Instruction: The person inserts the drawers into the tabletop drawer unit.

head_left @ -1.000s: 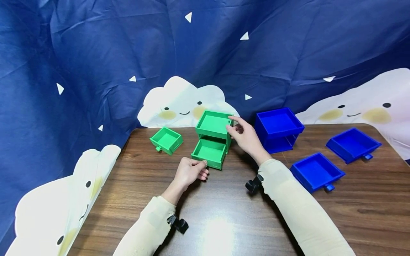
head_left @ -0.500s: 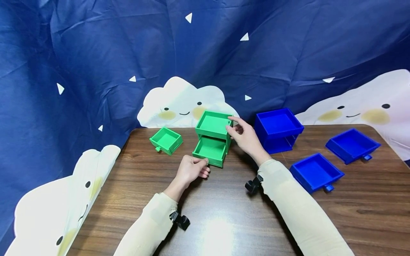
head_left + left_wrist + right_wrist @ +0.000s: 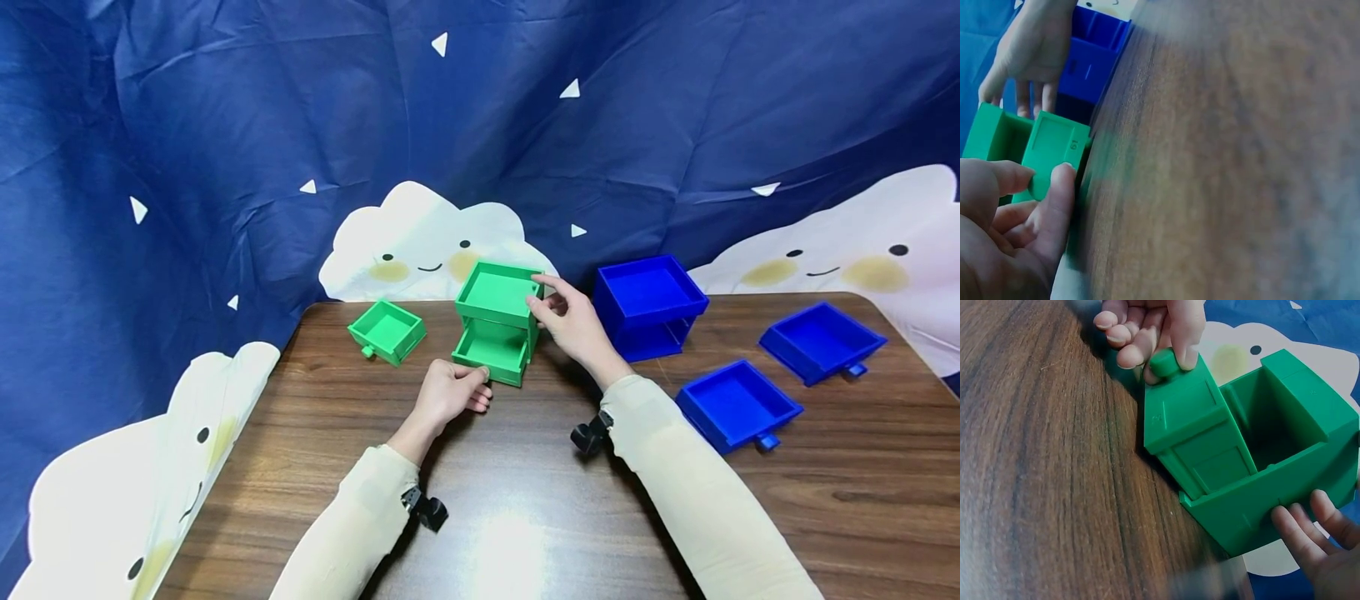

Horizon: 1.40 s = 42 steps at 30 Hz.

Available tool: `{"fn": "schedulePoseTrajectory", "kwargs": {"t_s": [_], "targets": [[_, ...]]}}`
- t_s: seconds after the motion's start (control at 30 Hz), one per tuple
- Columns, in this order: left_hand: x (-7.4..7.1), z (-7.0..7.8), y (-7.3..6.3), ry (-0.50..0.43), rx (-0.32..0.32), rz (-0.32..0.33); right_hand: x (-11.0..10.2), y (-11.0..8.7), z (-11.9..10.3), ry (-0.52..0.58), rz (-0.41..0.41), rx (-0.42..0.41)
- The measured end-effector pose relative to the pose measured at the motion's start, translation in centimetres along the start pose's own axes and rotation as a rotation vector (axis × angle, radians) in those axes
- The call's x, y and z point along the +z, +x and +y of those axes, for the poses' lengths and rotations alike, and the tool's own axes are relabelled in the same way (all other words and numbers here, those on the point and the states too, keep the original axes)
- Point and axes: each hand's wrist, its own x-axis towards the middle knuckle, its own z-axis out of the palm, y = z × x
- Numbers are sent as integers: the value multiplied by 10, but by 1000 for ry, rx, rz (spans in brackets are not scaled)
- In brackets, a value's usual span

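Note:
My left hand [image 3: 444, 393] pinches the round knob [image 3: 1163, 364] of a green drawer [image 3: 491, 346] between thumb and finger. The drawer sits partway inside the lower slot of a small green cabinet [image 3: 497, 293] with a tray-like top. My right hand [image 3: 573, 321] holds the cabinet at its right side. Its thumb and index finger are at the top rim, and other fingertips [image 3: 1282, 515] touch the side panel. A gap above the drawer shows the upper slot without a drawer. A second green drawer [image 3: 387, 329] lies to the left, knob toward the front.
A blue cabinet [image 3: 651, 292] with open slots stands right of the right hand. Two blue drawers, a nearer one [image 3: 738, 402] and a farther one [image 3: 822, 337], lie on the wooden table [image 3: 525, 492]. A blue cloud-print curtain [image 3: 480, 108] hangs behind.
My left hand has moved slightly away from me, and the pinched drawer has slid farther into the green cabinet. The right hand has stayed at the cabinet's side.

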Motion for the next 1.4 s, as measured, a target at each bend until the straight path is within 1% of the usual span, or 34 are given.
{"fn": "schedulePoseTrajectory", "kwargs": {"t_s": [0.2,0.57,0.83,1.0,1.13,1.4], "targets": [[1,3,4,-8,-16,-5,0,0,0,-2,0,1],[1,7,7,-8,-16,-26,1,-1,-1,20,-5,4],[2,6,12,-10,-20,-35,1,0,0,27,-1,-1],[1,7,16,7,-26,-49,1,0,1,21,-5,0],[1,10,17,24,-33,-58,0,0,2,18,-12,0],[3,11,22,20,-32,-56,0,0,0,18,-16,2]]}}
